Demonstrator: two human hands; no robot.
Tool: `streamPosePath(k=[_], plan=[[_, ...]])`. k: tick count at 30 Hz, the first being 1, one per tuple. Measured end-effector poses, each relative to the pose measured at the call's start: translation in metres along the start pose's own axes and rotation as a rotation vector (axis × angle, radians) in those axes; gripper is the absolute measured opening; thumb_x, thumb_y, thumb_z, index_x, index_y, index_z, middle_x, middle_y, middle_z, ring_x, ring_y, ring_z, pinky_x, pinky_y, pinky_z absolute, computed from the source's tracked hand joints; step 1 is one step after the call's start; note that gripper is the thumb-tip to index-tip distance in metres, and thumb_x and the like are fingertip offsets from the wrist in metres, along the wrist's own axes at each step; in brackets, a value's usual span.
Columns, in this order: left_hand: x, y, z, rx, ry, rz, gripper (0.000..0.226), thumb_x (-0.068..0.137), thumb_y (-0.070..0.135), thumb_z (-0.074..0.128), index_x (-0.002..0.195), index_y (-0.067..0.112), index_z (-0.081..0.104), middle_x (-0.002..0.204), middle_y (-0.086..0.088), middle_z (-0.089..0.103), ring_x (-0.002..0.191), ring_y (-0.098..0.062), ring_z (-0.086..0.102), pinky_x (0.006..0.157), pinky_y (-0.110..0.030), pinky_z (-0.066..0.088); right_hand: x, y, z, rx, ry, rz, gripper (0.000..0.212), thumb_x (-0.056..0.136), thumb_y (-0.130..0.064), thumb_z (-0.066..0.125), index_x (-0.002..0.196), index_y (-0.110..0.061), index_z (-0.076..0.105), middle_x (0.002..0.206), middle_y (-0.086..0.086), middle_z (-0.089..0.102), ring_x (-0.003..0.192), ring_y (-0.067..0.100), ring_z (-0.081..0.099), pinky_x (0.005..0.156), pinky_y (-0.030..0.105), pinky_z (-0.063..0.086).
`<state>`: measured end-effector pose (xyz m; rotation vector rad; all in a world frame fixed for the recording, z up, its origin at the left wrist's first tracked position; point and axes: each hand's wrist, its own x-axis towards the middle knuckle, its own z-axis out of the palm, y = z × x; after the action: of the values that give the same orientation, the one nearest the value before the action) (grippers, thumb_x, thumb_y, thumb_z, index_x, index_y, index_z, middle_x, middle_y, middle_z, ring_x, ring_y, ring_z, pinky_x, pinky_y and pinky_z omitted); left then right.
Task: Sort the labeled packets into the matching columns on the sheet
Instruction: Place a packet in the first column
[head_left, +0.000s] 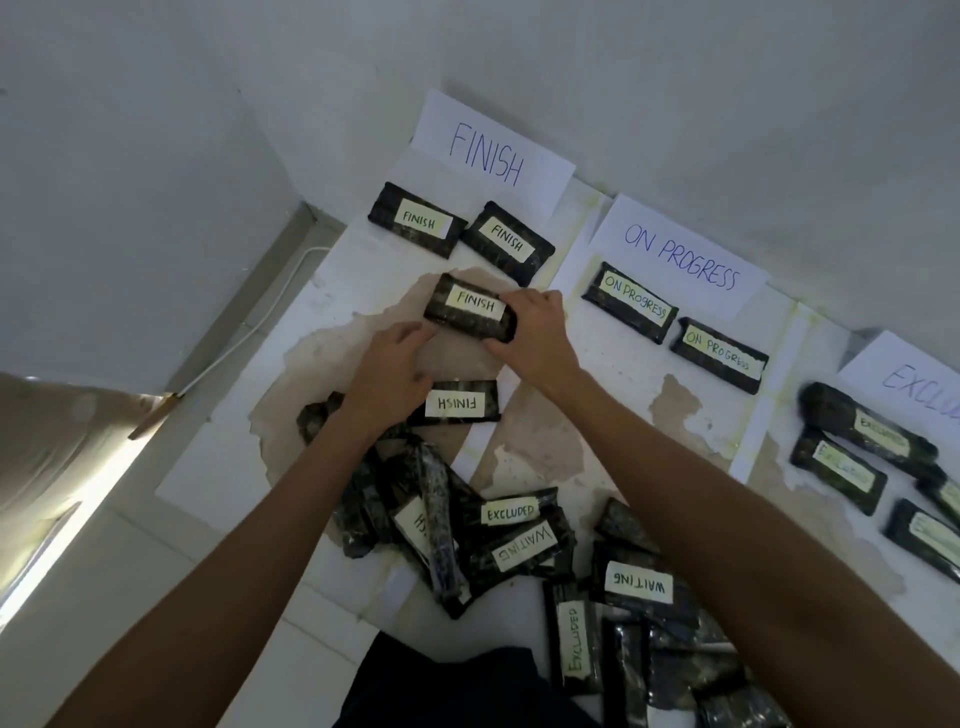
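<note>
I'm placing a FINISH packet (470, 312) at centre frame, third in its column. My right hand (535, 332) clamps its right end; my left hand (389, 364) meets its lower-left corner, grip unclear. Next I'd let go squarely. Bare sheet (353, 270) lies left; an ON PROGRESS packet (631, 301) sits near right.

Both forearms stretched forward. Right grip (535, 332) curls round right end of FINISH packet (470, 307); left grip (389, 374), fingers loosely straight, touches its left end.
</note>
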<state>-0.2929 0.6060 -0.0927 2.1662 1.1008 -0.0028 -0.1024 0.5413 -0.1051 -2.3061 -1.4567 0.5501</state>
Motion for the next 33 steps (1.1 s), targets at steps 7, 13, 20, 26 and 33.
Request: streamPosePath(k=[7,13,20,26,33], plan=[[-0.018,0.005,0.010,0.224,-0.172,0.211,0.066,0.071,0.031,0.074,0.131,0.019,0.051,0.135,-0.006,0.047,0.125,-0.028,0.038,0.104,-0.043,0.030,0.009,-0.002,-0.005,-0.087,-0.058,0.035,0.063,0.077,-0.033,0.072,0.131,-0.010,0.049,0.128,0.013,0.049,0.115,0.033,0.041,0.093,0.041,0.038],[-0.020,0.007,0.018,0.315,-0.092,0.188,0.066,0.073,0.025,0.071,0.133,0.017,0.046,0.123,-0.010,0.050,0.116,-0.031,0.045,0.097,-0.045,0.038,-0.025,-0.007,-0.009,0.020,0.034,0.045,0.051,0.079,-0.019,0.064,0.127,-0.006,0.054,0.123,0.016,0.050,0.110,0.035,0.045,0.091,0.042,0.041],[-0.015,0.026,0.000,-0.185,0.220,-0.165,0.078,0.078,0.026,0.068,0.142,0.018,0.026,0.126,-0.013,0.041,0.111,-0.030,0.049,0.088,-0.047,0.050,-0.057,-0.020,-0.013,0.334,-0.071,0.138,0.045,0.085,-0.017,0.061,0.128,-0.009,0.051,0.120,0.011,0.052,0.108,0.022,0.052,0.093,0.031,0.044],[0.026,0.012,-0.033,-0.225,0.308,-0.310,0.073,0.086,0.037,0.059,0.145,0.023,0.018,0.125,-0.017,0.039,0.108,-0.031,0.049,0.087,-0.043,0.046,-0.028,-0.031,-0.018,0.216,-0.139,0.026,0.045,0.083,-0.014,0.059,0.127,-0.008,0.054,0.122,0.012,0.052,0.113,0.027,0.050,0.096,0.034,0.043],[0.074,-0.006,-0.045,0.223,0.170,-0.323,0.053,0.091,0.038,0.050,0.134,0.010,0.036,0.131,-0.022,0.035,0.105,-0.041,0.053,0.080,-0.045,0.047,0.005,-0.027,-0.019,-0.068,-0.050,-0.068,0.051,0.080,-0.024,0.063,0.129,-0.015,0.054,0.132,0.012,0.047,0.120,0.032,0.041,0.099,0.045,0.037]])
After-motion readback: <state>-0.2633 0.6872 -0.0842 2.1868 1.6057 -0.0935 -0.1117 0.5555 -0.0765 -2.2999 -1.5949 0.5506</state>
